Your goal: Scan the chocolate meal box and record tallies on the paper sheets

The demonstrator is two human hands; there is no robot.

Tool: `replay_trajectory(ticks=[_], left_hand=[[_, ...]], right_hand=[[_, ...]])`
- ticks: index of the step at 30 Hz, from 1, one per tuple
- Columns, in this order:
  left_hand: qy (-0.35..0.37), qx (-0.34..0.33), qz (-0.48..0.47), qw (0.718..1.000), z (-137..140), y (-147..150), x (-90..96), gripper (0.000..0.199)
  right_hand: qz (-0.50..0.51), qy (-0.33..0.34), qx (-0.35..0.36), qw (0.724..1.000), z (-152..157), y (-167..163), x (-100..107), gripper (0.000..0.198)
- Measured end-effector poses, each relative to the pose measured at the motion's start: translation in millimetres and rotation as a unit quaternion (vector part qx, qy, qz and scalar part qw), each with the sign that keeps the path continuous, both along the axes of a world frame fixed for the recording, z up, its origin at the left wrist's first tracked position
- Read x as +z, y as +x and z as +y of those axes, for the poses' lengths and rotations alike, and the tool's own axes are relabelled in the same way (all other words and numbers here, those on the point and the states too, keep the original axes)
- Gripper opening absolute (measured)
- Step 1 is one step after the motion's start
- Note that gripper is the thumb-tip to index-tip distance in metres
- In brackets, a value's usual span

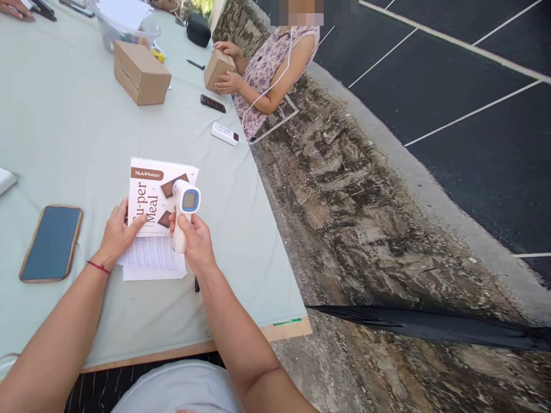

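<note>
At our twelve o'clock, we are holding a white NutriMotion box [155,198], our left hand [121,228] clasping its eight-o'clock edge, our right hand [196,238] gripping a thermometer gun [186,203] over its four-o'clock side. Printed sheets [150,258] are showing at its six.

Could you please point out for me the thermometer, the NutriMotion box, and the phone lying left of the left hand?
Thermometer [190,200], head view: on its small screen.
NutriMotion box [156,193], head view: on its front face.
Phone [51,244], head view: on its dark screen.

"NutriMotion" on the brown band [147,174] of the white box [155,202]; beneath, sideways, "u-per Meal", partly covered
</note>
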State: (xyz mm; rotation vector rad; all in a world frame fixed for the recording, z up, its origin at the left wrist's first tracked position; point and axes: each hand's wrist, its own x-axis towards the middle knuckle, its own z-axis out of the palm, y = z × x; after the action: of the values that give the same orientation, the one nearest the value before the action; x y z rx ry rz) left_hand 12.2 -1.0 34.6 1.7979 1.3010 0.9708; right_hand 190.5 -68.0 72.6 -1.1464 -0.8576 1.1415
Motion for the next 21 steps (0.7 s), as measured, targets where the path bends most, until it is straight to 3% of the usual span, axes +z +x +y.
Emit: replay_trajectory(ticks=[11,17,21], left_hand=[[-0.016,-0.009,-0.042,0.999,0,1,0.2,0.068],[-0.049,-0.004,-0.045,0.998,-2,0,7.2,0.079],[-0.058,-0.015,-0.05,0.997,-4,0,10.0,0.08]], right_hand=[[0.026,0.001,-0.011,1.0,0,-4,-2,0.057],[0.049,0.001,0.015,0.999,-4,-7,12,0.053],[0.035,0.009,-0.004,0.999,-18,-6,23,0.047]])
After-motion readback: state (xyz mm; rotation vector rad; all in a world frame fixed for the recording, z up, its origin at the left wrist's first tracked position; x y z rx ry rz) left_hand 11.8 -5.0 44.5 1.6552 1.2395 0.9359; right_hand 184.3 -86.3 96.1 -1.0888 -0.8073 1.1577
